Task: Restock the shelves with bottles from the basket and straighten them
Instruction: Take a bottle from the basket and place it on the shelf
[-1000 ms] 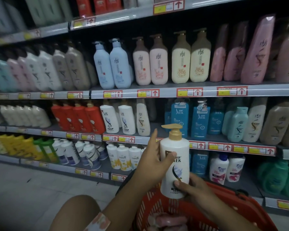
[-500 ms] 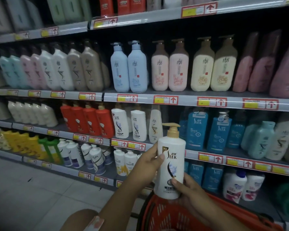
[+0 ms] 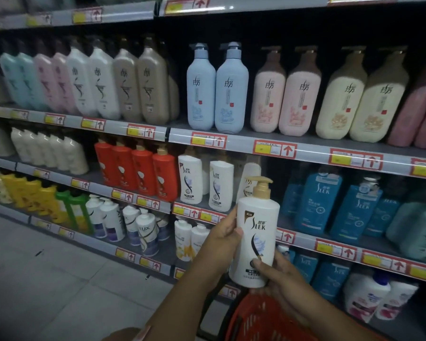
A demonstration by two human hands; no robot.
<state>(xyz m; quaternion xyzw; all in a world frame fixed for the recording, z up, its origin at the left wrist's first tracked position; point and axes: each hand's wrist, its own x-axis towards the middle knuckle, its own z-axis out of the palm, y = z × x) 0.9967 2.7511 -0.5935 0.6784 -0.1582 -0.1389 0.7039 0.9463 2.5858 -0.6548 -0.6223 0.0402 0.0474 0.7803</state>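
One bottle (image 3: 255, 238) held above the basket (image 3: 261, 316), not yet shelved.
It is gripped by left hand (image 3: 223, 238) and right hand (image 3: 278, 279); matching white bottles (image 3: 204, 184) wait at eleven o'clock.

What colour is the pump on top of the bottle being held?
Gold; the pump tops the white bottle, seen in the head view.

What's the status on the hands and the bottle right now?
Both hands grip the white pump bottle: left hand at its side, right hand under its base. Bottle upright, above the red basket, not yet shelved. Nothing blocking.
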